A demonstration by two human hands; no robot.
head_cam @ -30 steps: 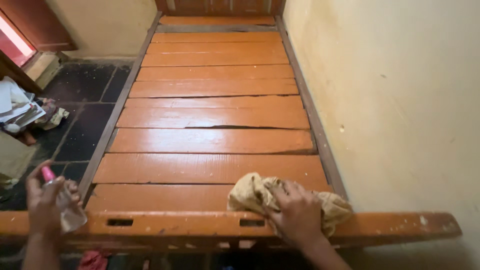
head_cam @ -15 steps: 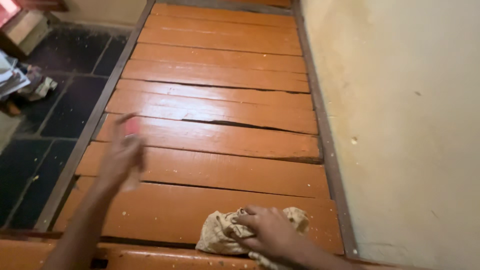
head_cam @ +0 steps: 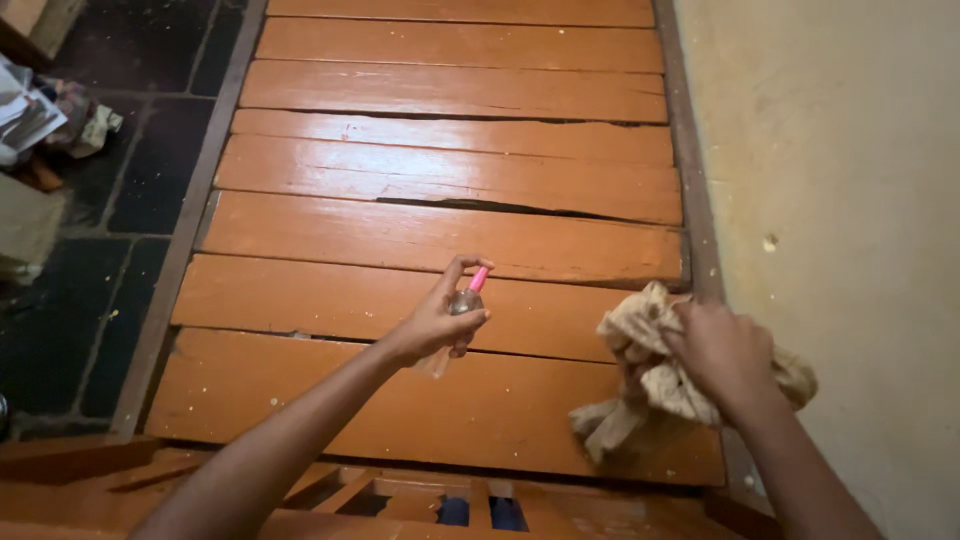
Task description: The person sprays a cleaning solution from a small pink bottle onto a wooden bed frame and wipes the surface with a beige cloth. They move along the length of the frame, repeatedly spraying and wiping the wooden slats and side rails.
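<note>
The left hand (head_cam: pixel 432 322) is wrapped round a small clear spray bottle (head_cam: pixel 458 310) with a pink top, over the near slats (head_cam: pixel 420 290). It looks light and slick (best held at the body). The right hand (head_cam: pixel 722 352) clutches a soft, limp rag (head_cam: pixel 640 385) by the wall (head_cam: pixel 850 200).

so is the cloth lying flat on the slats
No, the right hand grips the crumpled tan cloth bunched up, and part of it hangs from the hand over the orange wooden slats.

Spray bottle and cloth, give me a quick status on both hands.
Left hand gripping small clear spray bottle, pink top, over orange slats. Right hand clutching crumpled tan cloth near wall. Nothing between them.
</note>
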